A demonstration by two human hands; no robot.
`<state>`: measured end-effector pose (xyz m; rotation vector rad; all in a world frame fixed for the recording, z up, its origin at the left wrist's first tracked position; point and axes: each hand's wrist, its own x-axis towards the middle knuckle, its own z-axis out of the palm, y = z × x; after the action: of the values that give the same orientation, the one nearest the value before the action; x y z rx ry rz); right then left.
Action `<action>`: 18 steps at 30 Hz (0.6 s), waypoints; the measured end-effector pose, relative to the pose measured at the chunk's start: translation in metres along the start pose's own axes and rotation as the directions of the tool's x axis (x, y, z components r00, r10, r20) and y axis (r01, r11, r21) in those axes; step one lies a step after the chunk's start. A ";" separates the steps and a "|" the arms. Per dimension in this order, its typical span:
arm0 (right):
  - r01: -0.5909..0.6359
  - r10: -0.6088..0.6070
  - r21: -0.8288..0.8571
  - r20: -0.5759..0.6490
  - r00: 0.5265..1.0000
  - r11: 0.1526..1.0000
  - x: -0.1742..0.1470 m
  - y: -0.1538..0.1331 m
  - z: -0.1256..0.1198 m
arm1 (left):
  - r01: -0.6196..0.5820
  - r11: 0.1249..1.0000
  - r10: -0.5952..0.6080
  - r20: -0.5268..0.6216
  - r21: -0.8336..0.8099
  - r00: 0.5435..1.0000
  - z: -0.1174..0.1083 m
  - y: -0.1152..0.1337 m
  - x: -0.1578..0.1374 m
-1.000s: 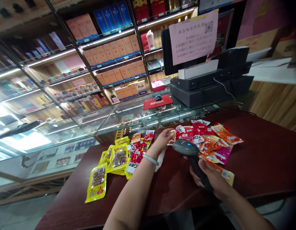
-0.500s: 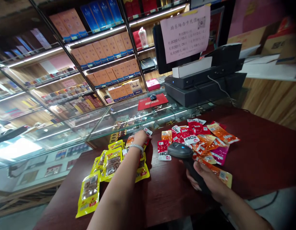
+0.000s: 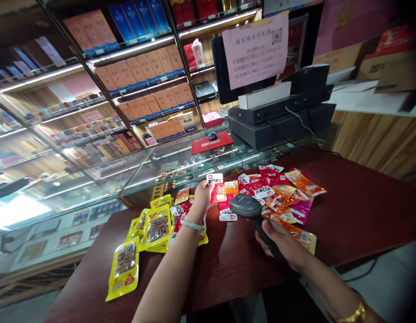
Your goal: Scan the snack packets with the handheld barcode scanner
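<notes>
Between the fingers of my left hand [image 3: 203, 197] is a red-and-white snack packet [image 3: 217, 190], lifted above the table with its front lit by a reddish glow. My right hand [image 3: 278, 237] is wrapped round the handle of a dark grey barcode scanner [image 3: 246, 206], whose head points toward the packet. Just under the scanner head lies another red packet [image 3: 227, 211]. Yellow snack packets [image 3: 157, 229] spread to the left of my left wrist, with some red ones partly hidden behind it. Beyond the scanner, red and orange packets [image 3: 282, 193] form a loose pile.
The dark red table [image 3: 359, 202] meets a glass display counter [image 3: 181, 157] at its far side. On that counter are a mouse [image 3: 212, 136] on a red mat and a black cash drawer [image 3: 278, 125] below a monitor with a pink notice [image 3: 256, 51]. Shelves of boxes stand behind.
My left hand has picked up a red packet from the left pile and brought it up toward the scanner. The scanner has shifted slightly left in view, and a red glow now shows on the packet.
</notes>
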<state>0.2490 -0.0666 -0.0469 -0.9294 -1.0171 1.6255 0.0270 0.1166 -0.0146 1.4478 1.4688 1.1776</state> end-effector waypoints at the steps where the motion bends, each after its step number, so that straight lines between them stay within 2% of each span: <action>1: 0.003 -0.003 0.000 -0.005 1.000 1.000 0.000 0.000 0.000 | -0.005 1.000 0.005 0.007 0.012 1.000 0.001 0.002 -0.003; 4: 0.013 -0.012 0.007 -0.013 1.000 1.000 -0.001 0.001 0.001 | 0.046 0.996 -0.041 0.063 -0.080 0.997 0.010 0.004 -0.008; 7: 0.001 0.000 0.032 -0.019 1.000 0.999 -0.002 0.004 0.001 | 0.083 0.974 -0.039 0.205 -0.211 0.978 0.027 0.003 -0.015; 9: -0.017 0.018 0.048 -0.023 1.000 0.999 -0.002 0.005 0.000 | 0.028 0.991 0.005 0.246 -0.131 0.969 0.035 0.002 -0.023; 11: -0.030 0.031 0.056 -0.018 0.999 0.998 -0.002 0.007 0.000 | -0.086 0.989 0.057 0.228 0.118 0.972 0.033 0.001 -0.035; 13: -0.038 0.038 0.057 -0.002 0.999 0.998 -0.002 0.009 -0.001 | -0.223 0.884 0.137 0.230 0.410 0.964 0.019 0.004 -0.053; 15: -0.042 0.041 0.053 0.018 0.999 0.998 -0.002 0.010 -0.001 | -0.312 0.708 0.196 0.248 0.634 0.949 -0.006 0.007 -0.076; 16: -0.040 0.038 0.048 0.028 0.999 0.998 -0.003 0.010 -0.001 | -0.305 0.619 0.200 0.230 0.723 0.952 -0.022 0.008 -0.089; 18: -0.031 0.030 0.032 0.054 0.998 0.999 -0.003 0.010 0.000 | -0.159 0.459 0.167 0.091 0.874 0.982 -0.054 0.009 -0.112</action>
<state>0.2462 -0.0717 -0.0558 -0.8875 -1.0140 1.6954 -0.0125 -0.0005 -0.0002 2.3078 2.1341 0.4359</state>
